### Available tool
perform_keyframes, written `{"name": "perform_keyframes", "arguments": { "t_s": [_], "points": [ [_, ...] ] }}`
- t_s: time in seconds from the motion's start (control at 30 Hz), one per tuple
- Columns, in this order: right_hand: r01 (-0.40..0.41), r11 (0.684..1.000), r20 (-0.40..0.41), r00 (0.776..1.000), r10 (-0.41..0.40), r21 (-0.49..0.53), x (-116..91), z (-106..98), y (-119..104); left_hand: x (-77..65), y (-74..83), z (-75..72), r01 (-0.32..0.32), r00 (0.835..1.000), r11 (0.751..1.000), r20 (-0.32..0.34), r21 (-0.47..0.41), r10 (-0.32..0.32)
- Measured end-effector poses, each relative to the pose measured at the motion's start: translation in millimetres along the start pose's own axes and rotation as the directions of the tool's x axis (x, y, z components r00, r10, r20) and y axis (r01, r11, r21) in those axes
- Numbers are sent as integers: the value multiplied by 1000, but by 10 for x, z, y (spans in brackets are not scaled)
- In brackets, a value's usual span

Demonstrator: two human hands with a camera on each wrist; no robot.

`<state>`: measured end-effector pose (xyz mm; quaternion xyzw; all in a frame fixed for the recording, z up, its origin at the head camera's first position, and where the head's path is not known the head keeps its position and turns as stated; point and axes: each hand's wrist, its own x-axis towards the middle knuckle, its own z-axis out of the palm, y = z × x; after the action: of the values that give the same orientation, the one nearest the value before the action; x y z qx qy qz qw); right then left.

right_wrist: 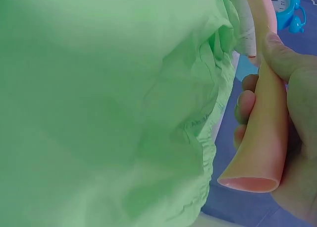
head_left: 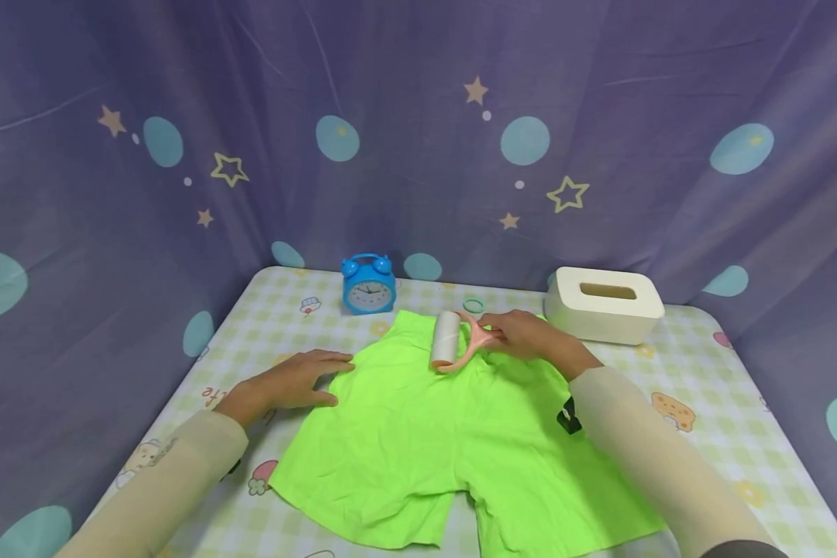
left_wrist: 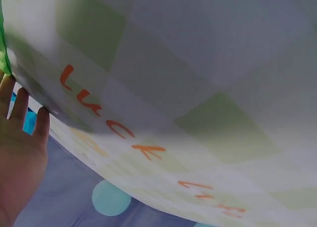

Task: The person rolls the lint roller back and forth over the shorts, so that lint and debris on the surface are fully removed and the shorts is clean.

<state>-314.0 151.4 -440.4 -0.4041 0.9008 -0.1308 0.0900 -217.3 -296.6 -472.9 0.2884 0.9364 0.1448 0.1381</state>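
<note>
Neon green shorts [head_left: 397, 434] lie spread on the table, waistband toward the back. My right hand [head_left: 523, 335] grips the pink handle of a lint roller [head_left: 446, 341], whose white roll rests on the shorts near the waistband. In the right wrist view, fingers and thumb of the right hand [right_wrist: 302, 98] wrap round the flared handle [right_wrist: 260, 142]. My left hand [head_left: 300, 380] lies at the left edge of the shorts, fingers extended and fingertips touching the fabric. The left wrist view shows only part of that hand [left_wrist: 22, 152], with a sliver of green cloth at its fingertips.
A blue alarm clock [head_left: 369, 285] stands at the back left of the table. A cream tissue box [head_left: 603, 304] sits at the back right, and a small green ring [head_left: 473, 306] lies behind the roller. The checked tablecloth [head_left: 676, 364] meets a purple curtain [head_left: 404, 201] behind.
</note>
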Motion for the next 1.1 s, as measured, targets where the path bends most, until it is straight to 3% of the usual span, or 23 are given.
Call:
{"name": "perform_keyframes", "arguments": {
  "t_s": [0.33, 0.7, 1.1],
  "points": [
    [12, 1000, -19, 1000, -13, -4, -191, -73, 106, 15, 24, -35, -18, 1000, 994, 24, 109, 15],
    [-37, 999, 25, 999, 37, -1, -481, -164, 292, 27, 26, -20, -34, 999, 993, 27, 116, 31],
    [-41, 999, -47, 998, 39, -30, -924, -248, 481, 2, 32, -54, -22, 999, 992, 31, 123, 18]
  ]
}}
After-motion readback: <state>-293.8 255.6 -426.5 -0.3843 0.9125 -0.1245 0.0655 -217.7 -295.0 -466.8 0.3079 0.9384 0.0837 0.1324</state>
